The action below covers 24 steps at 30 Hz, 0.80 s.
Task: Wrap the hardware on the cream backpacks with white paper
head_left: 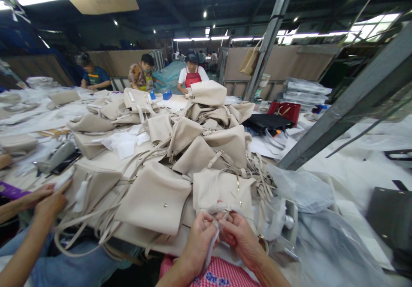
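My left hand (200,239) and my right hand (240,236) meet at the front edge of a beige handbag (222,188), fingers pinched together. Between them is a whitish soft wrapping strip (210,250), which seems to go round the bag's handle and trails down below my left hand. The fingertips partly hide where strip and handle meet. The handbag lies with its gold zip and small metal fittings showing. Touching it on the left is another beige handbag (154,197) with a round metal snap.
Beige handbags (222,143) are heaped ahead, with loose straps (262,177). At left, a neighbour's hands (51,201) work on another bag. On the right are clear plastic bags (331,244), a metal device (289,227) and a slanting steel post (347,102). Co-workers sit across the table.
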Each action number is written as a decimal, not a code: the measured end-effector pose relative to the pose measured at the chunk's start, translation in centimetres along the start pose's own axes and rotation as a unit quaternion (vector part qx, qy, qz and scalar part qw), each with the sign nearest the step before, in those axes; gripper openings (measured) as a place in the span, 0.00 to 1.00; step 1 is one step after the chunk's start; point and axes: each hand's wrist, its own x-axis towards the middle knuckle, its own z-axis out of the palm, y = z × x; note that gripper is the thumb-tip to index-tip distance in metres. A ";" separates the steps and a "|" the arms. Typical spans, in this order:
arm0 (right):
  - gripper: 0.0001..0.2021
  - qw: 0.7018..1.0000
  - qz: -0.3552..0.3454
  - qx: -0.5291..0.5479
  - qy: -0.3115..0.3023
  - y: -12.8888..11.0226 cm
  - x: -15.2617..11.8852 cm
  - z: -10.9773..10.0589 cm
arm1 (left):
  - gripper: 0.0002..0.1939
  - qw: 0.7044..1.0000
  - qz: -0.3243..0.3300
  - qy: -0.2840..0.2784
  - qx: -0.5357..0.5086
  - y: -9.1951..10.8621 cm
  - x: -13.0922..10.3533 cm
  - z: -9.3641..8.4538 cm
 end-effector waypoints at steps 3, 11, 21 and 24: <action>0.24 1.000 -0.002 -0.013 0.003 0.2 0.1 -0.5 | 0.17 1.000 -0.011 -0.005 -0.021 0.1 -0.2 -0.1; 0.26 0.996 -0.019 -0.081 -0.012 0.5 0.4 -1.2 | 0.14 0.988 -0.106 -0.047 -0.104 0.4 0.2 -0.9; 0.31 0.997 -0.001 0.077 -0.029 1.1 0.1 -0.5 | 0.07 0.940 -0.248 -0.151 -0.177 1.0 0.3 -1.1; 0.38 0.996 0.014 0.058 -0.068 0.9 0.1 -0.4 | 0.08 0.940 -0.247 -0.161 -0.172 1.1 0.2 -1.0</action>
